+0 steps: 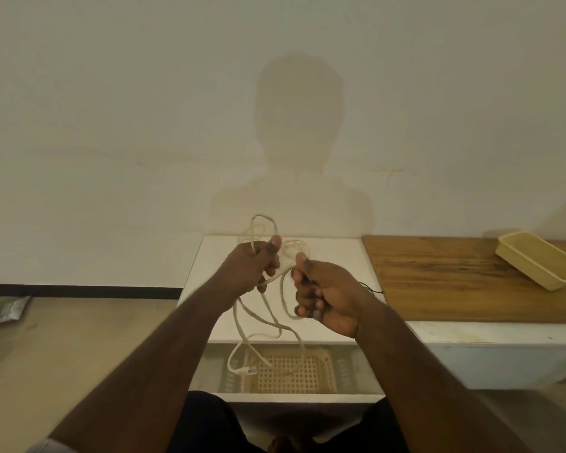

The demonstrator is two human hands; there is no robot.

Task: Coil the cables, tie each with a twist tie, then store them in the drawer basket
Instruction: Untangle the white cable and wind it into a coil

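2 hands (324, 289), 1 white cable (268, 325)

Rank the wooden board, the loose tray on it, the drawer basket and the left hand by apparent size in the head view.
1. Wooden board, clearly largest.
2. Drawer basket, though partly hidden.
3. Tray, cut off by the frame edge, so its rank against the basket is unsure.
4. Left hand, smallest.

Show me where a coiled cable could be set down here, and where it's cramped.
Bare wood on the brown board, between the white tabletop and the yellow tray. The drawer basket has room right of the cable end. Crowded: mid-tabletop, where left hand and right hand hold the white cable.
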